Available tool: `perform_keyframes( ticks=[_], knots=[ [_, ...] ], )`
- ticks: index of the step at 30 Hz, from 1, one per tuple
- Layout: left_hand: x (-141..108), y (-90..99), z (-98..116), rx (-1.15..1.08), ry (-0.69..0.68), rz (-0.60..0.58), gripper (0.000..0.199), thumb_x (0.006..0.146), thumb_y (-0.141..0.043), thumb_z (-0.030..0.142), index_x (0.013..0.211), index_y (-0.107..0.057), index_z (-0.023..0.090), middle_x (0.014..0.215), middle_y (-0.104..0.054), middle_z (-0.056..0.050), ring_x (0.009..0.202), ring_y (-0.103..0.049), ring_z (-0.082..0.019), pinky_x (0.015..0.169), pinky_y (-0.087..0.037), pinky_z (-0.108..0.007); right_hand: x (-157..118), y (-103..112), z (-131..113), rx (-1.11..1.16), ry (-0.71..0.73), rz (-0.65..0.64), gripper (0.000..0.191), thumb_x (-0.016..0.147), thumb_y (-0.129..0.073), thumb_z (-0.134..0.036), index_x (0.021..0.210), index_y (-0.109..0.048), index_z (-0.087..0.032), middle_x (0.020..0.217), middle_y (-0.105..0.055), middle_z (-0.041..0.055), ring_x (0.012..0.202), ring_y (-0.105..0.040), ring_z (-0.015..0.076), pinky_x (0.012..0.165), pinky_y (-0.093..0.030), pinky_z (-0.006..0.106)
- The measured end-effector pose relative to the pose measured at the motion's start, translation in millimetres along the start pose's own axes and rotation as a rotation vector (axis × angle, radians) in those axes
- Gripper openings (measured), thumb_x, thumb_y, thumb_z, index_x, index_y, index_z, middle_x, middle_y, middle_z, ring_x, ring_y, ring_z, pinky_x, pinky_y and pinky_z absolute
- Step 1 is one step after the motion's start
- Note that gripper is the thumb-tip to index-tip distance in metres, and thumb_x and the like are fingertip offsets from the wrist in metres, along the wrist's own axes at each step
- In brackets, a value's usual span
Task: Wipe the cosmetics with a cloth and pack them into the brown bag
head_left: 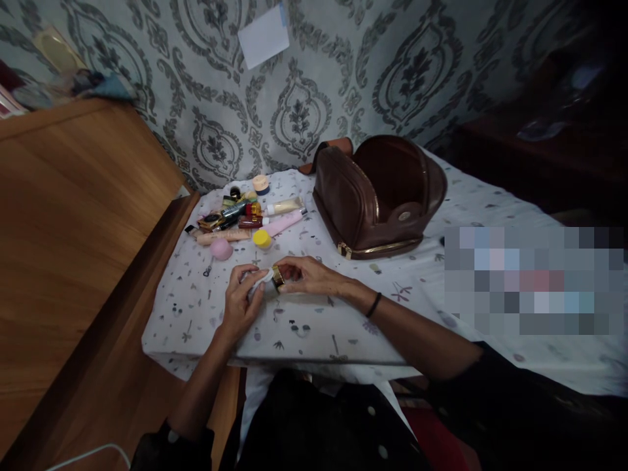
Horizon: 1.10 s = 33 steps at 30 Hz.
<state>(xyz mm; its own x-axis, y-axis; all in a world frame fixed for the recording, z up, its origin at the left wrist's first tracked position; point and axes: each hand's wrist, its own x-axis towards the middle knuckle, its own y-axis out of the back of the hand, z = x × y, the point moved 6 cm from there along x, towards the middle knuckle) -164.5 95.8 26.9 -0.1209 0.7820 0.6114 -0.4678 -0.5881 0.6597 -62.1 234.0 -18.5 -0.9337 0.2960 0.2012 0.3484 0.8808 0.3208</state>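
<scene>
Near the front of the patterned cloth, my left hand (241, 302) has its fingers closed round a small white item (265, 277). My right hand (310, 277) meets it from the right, fingers pinched on a gold cap (278, 277). White item and cap are close together between the hands. Just beyond lie a yellow-lidded jar (261, 239), a pink round item (221, 248), a pink tube (283, 224), a cream tube (285, 206) and several other cosmetics. To the right, a brown leather bag (349, 196) stands unzipped.
The cloth-covered table (314, 340) runs along a patterned wall. At the left is a wooden cabinet (88, 196) with things on top. A paper (265, 36) is on the wall. A blurred-out patch covers part of the right side.
</scene>
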Motion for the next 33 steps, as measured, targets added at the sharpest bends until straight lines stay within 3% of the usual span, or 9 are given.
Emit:
perform_keyframes(
  ticks=[12,18,22,33],
  knots=[
    [-0.8,1.9,1.3,0.021,-0.027,-0.012,0.026,0.098,-0.050,0.025,0.117,-0.068,0.023,0.112,-0.057,-0.009,0.105,-0.058,-0.021,0.088,-0.052,-0.037,2.9,-1.2,6.0,-0.063,0.003,0.039,0.043,0.076,-0.075,-0.045,0.106,-0.066,-0.017,0.083,-0.063,0.0010,0.076,-0.056,0.0145,0.068,-0.045,0.028],
    [1.4,0.4,0.0,0.007,-0.027,0.001,0.027,0.098,-0.050,0.025,0.117,-0.068,0.023,0.112,-0.058,-0.009,0.106,-0.058,-0.021,0.089,-0.051,-0.038,1.7,-0.7,8.5,-0.043,0.080,0.071,0.077,0.065,-0.083,-0.030,0.134,-0.050,-0.023,0.118,-0.059,0.0073,0.095,-0.058,0.0187,0.073,-0.049,0.029],
    [3.3,0.1,-2.1,0.000,-0.007,0.000,0.027,0.098,-0.050,0.026,0.118,-0.068,0.023,0.111,-0.058,-0.008,0.106,-0.058,-0.021,0.089,-0.051,-0.037,1.6,-3.0,7.5,-0.043,0.067,0.045,0.061,0.071,-0.077,-0.025,0.127,-0.053,-0.021,0.114,-0.062,0.0076,0.097,-0.058,0.0196,0.075,-0.049,0.029],
    [4.9,0.9,-3.9,-0.031,-0.001,0.019,0.025,0.097,-0.052,0.024,0.116,-0.069,0.022,0.110,-0.059,-0.008,0.105,-0.059,-0.020,0.090,-0.051,-0.036,-1.5,-2.6,-6.5,-0.076,0.045,0.020,0.039,0.080,-0.073,-0.041,0.109,-0.060,-0.017,0.094,-0.064,0.0034,0.082,-0.056,0.0161,0.074,-0.046,0.031]
  ],
)
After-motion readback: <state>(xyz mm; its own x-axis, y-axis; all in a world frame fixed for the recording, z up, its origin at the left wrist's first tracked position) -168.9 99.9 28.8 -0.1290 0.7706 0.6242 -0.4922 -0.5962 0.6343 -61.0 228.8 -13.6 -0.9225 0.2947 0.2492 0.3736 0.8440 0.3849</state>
